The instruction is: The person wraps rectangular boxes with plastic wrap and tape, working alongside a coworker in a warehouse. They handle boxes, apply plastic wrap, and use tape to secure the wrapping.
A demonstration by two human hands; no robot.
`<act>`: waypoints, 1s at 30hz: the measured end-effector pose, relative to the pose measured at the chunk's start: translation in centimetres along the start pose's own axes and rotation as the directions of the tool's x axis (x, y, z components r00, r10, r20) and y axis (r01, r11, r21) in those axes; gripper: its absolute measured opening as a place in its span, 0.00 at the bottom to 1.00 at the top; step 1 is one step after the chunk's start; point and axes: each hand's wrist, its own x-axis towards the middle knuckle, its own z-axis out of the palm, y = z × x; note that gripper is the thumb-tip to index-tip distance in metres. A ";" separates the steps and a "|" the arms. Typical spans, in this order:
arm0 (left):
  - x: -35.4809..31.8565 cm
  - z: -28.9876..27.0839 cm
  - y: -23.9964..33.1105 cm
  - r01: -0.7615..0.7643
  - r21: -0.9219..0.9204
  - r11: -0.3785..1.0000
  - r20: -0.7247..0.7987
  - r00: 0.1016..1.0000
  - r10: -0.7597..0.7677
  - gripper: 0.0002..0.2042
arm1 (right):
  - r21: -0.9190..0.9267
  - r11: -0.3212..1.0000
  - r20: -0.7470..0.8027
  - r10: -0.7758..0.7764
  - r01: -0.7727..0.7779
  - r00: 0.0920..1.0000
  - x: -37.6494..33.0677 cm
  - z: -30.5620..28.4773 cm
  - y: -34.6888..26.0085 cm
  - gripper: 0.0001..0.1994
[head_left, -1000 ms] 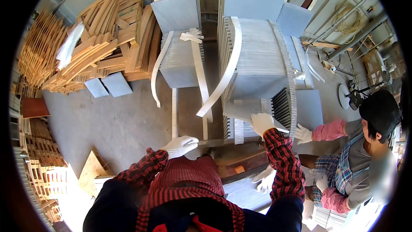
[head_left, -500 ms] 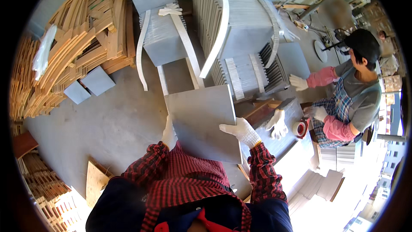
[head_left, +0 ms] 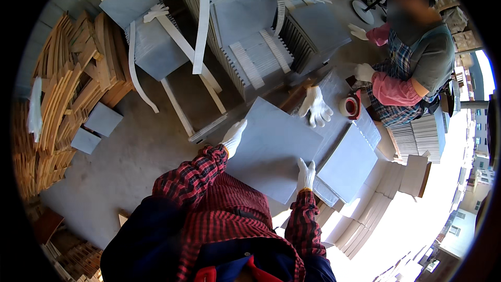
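Observation:
A large, flat, square grey tile [head_left: 274, 149] is held in front of my apron. My left hand [head_left: 233, 137], in a white knit glove, is closed on its left edge. My right hand [head_left: 306, 175], gloved alike, grips the lower right edge with the thumb on top; the fingers beneath are hidden. Beside my right hand another grey tile [head_left: 348, 163] lies on a plastic-wrapped surface [head_left: 330, 91]. A loose white glove [head_left: 315, 106] and a red tape dispenser [head_left: 350, 105] rest on that surface, beyond the held tile.
Grey tile stacks [head_left: 245, 18] with white strips stand ahead. Another stack [head_left: 156, 47] on a frame is left of them. Wooden pallets [head_left: 78, 73] are piled far left, near two small grey tiles [head_left: 103, 119]. A co-worker [head_left: 417, 57] sits at the right. Flat cartons [head_left: 373, 198] lie nearby.
My view and body have turned right. The held tile has swung over toward the wrapped surface, tilting flatter. A tile now shows at that surface's near end. The co-worker's arms have shifted.

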 end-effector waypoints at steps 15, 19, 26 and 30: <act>2.2 6.6 1.4 0.017 0.199 0.980 -0.090 0.996 0.001 0.32 | -0.671 0.606 0.440 -0.139 0.428 0.887 6.6 -9.0 -11.0 0.32; 1.9 6.0 1.0 0.008 0.263 0.965 -0.085 0.996 0.014 0.33 | -0.480 0.609 0.249 -0.596 0.632 0.763 14.8 -3.0 -13.5 0.42; -0.1 4.9 2.6 -0.039 0.390 0.920 0.031 0.999 0.029 0.32 | -0.576 0.466 0.111 -0.769 0.671 0.629 20.8 5.5 -13.6 0.15; -0.7 4.3 3.9 0.015 0.334 0.942 0.096 0.994 -0.050 0.33 | 0.287 0.925 0.066 -0.278 0.248 0.958 20.3 1.8 -14.4 0.15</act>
